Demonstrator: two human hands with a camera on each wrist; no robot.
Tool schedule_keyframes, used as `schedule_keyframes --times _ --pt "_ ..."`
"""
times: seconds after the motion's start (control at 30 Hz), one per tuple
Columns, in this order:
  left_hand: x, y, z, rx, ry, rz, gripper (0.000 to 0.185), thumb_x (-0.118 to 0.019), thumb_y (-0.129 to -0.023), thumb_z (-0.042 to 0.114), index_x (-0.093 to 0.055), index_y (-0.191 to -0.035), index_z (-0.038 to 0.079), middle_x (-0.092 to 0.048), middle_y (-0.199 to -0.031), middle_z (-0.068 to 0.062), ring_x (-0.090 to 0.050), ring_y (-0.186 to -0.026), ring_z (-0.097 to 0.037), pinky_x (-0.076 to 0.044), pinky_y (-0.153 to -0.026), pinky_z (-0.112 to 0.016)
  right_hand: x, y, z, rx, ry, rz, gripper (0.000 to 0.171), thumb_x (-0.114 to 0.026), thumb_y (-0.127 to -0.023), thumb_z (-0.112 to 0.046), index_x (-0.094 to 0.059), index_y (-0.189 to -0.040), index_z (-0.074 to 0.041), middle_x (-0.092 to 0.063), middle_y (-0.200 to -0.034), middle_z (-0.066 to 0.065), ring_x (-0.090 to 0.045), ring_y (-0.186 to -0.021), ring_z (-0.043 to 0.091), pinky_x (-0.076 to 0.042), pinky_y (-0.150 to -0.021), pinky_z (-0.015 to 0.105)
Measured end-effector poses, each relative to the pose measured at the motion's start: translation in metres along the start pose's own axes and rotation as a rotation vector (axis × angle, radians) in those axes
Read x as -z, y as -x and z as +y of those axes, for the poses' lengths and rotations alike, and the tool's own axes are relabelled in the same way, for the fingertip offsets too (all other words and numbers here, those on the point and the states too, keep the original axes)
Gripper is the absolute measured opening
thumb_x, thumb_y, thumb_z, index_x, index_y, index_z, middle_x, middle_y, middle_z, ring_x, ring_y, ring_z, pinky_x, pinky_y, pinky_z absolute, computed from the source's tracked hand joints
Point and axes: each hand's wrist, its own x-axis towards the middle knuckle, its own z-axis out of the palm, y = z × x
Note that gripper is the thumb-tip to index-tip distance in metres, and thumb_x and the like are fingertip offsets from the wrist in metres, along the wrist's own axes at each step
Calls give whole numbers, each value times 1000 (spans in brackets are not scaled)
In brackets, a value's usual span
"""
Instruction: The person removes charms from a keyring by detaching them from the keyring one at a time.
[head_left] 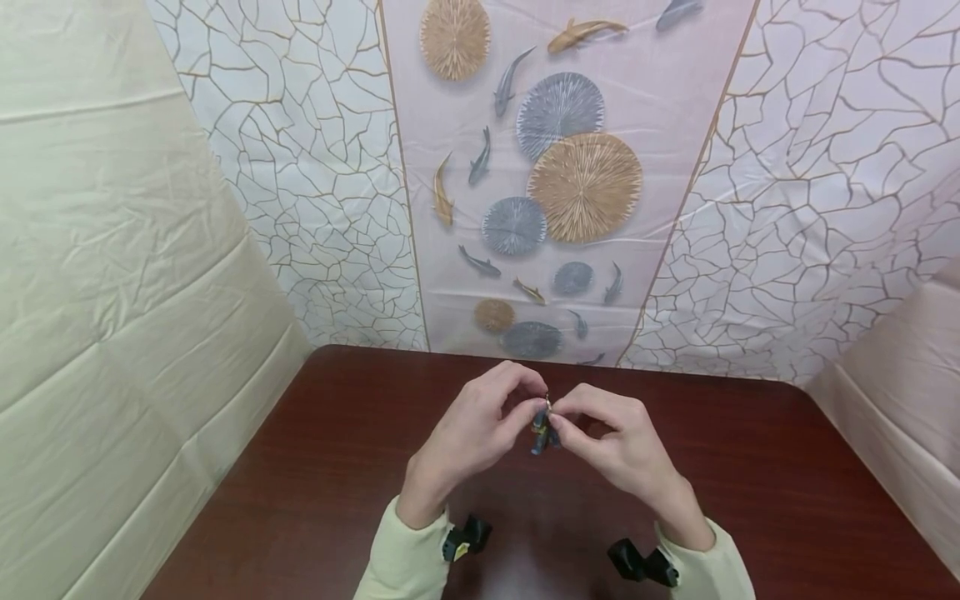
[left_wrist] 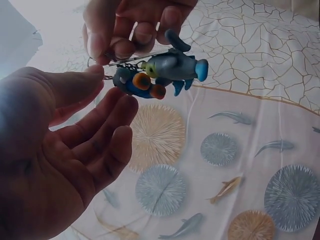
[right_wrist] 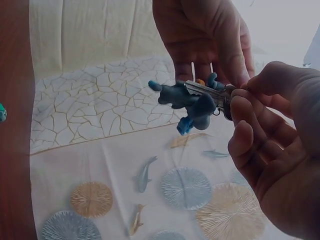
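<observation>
1. We held a keychain figure (head_left: 542, 433) above the table (head_left: 750, 467), mid-width, well inside its edges.
2. Our left hand (head_left: 468, 437) and right hand (head_left: 618, 446) each pinched its ring; bare tabletop lay around.

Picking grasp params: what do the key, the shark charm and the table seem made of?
Key: likely metal, thin, silvery, glinting.
Shark charm: probably soft rubber or PVC, matte, rounded moulded fins, flat colours.
Table: wood or wood-look veneer, dark reddish, smooth with a sheen.
</observation>
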Motion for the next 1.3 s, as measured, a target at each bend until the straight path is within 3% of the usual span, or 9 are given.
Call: schedule_keyframes --times 0.37,0.6,0.83,1.03,1.17,1.3 --pt "2 1 2 -61 11 34 7 -67 -91 8 -63 -94 12 -63 -88 3 -55 -76 -4 -48 -68 -15 1 -5 -7 114 88 25 30 -71 -69 18 -69 -85 -8 -63 -76 -2 -55 -67 0 -43 -53 14" --pt "0 0 2 -45 27 24 8 -67 -90 7 -62 -95 11 -63 -88 3 -56 -75 -2 -48 -68 -12 1 -3 -3 160 108 22 22 -68 -76 11 -70 -87 -9 -62 -78 -3 -52 -68 -1 -42 -54 15" --pt "-3 -1 4 -131 -87 72 4 -65 -90 7 -65 -94 9 -65 -88 1 -59 -77 -8 -50 -71 -18 1 -2 -6 173 190 36 13 -65 -81 1 -70 -86 -10 -62 -80 -5 -50 -68 -2 -40 -55 11" --pt "-7 -2 9 -136 -194 132 7 -68 -87 5 -64 -91 8 -66 -86 -1 -60 -78 -12 -49 -73 -20 0 -3 -8 212 251 62 10 -61 -85 -4 -69 -84 -8 -62 -79 -3 -51 -65 2 -40 -56 11" --pt "-7 -1 9 -116 -91 119 5 -65 -89 4 -62 -91 7 -65 -85 -1 -59 -73 -9 -49 -68 -14 -1 -4 -9 246 292 79 18 -56 -93 -14 -70 -84 -8 -64 -80 -2 -52 -65 4 -41 -57 10" --pt "-6 -1 8 -143 19 109 4 -61 -91 3 -62 -92 7 -65 -85 0 -58 -70 -4 -46 -64 -8 2 -4 -11 247 283 60 24 -55 -98 -21 -70 -86 -7 -65 -81 0 -53 -67 3 -41 -59 8"
